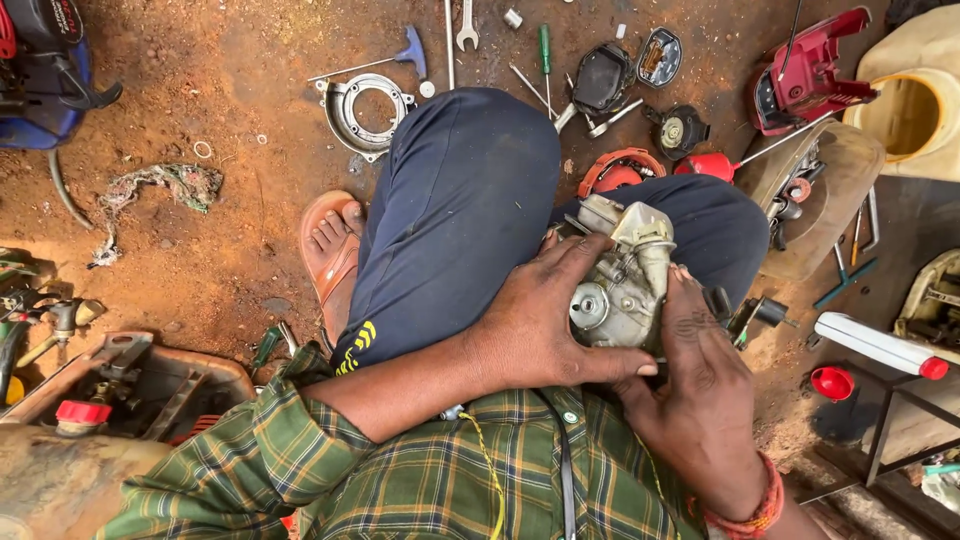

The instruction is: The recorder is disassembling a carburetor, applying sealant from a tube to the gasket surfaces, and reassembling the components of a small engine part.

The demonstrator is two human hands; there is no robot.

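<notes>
Two hands are wrapped around one small grey engine part [622, 285]. It is held over the lap, between the knees, likely so it stays steady and close to the eyes. The left hand [545, 320] is closed over its near side, thumb tucked underneath. The right hand [700, 385] is clamped on the other side, fingers curled up against it — so the part is squeezed from both sides and cannot tip.

Just past the knees, tools are spread on the red dirt: a green screwdriver [545, 50], a spanner [466, 25], a metal ring [362, 112] and a red funnel [712, 165] — probably laid out within easy reach. A sandal [328, 255] is worn on the foot beside the leg.
</notes>
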